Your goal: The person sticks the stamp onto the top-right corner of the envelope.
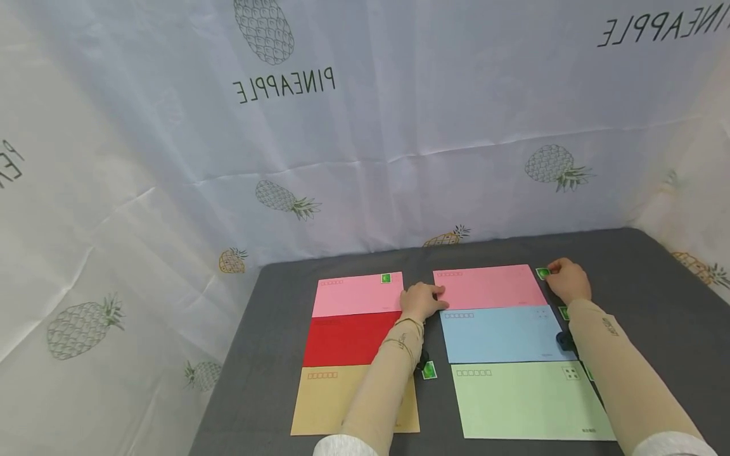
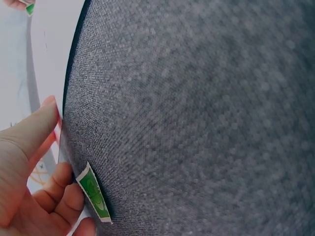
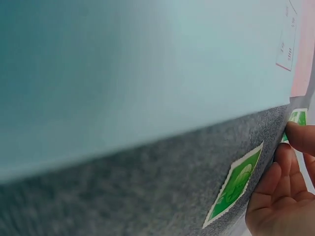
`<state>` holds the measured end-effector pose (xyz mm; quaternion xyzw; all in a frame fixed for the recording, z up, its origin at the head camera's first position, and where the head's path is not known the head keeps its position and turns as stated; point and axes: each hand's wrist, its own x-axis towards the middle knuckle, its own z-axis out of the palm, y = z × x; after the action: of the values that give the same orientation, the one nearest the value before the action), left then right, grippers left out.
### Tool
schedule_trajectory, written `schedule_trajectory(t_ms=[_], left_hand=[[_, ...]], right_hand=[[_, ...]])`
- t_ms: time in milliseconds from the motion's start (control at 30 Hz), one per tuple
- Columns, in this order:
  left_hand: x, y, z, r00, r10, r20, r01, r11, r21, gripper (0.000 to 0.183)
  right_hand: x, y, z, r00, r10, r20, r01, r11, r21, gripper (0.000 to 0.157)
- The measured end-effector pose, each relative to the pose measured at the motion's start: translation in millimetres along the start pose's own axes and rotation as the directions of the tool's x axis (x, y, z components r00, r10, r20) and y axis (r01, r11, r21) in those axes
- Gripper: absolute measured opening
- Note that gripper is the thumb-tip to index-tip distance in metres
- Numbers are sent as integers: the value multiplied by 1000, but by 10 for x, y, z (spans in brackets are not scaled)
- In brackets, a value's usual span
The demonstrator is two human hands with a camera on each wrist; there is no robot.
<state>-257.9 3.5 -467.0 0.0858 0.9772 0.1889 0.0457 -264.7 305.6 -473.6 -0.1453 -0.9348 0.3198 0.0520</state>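
My left hand (image 1: 421, 301) rests at the left edge of the right-hand pink envelope (image 1: 490, 285), thumb and index finger spread along that edge. In the left wrist view its other fingers curl beside a green stamp (image 2: 94, 194) on the cloth. My right hand (image 1: 569, 280) pinches a green postage stamp (image 1: 543, 273) just off that envelope's top right corner. The right wrist view shows the thumb overlapping this stamp (image 3: 298, 118). Another green stamp (image 3: 236, 182) lies near those fingers, beside the blue envelope (image 1: 502, 334).
On the left lie a pink envelope (image 1: 356, 296) bearing a green stamp (image 1: 386, 278), a red envelope (image 1: 342, 340) and a tan envelope (image 1: 325, 405). A light green envelope (image 1: 525, 402) lies nearest on the right. One loose stamp (image 1: 429, 370) sits between the columns on the grey cloth (image 1: 251, 367).
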Motion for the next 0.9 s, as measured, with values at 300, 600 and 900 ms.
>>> schedule_trajectory(t_ms=[300,600,900], left_hand=[[-15,5,-7,1000,5,-1,-5,999,33,43],[-4,-15,19,1000,14,8,-15,998,63,43],[4,-23,3,1000,9,19,-10,998,61,43]], right_hand=[[-20,3,8,1000,12,-19,-12,1000,20,31],[-26,-27,-50,999,-5,-37,7,999,32,28],[364,288,54,998,-61,-29,62,996,62,38]])
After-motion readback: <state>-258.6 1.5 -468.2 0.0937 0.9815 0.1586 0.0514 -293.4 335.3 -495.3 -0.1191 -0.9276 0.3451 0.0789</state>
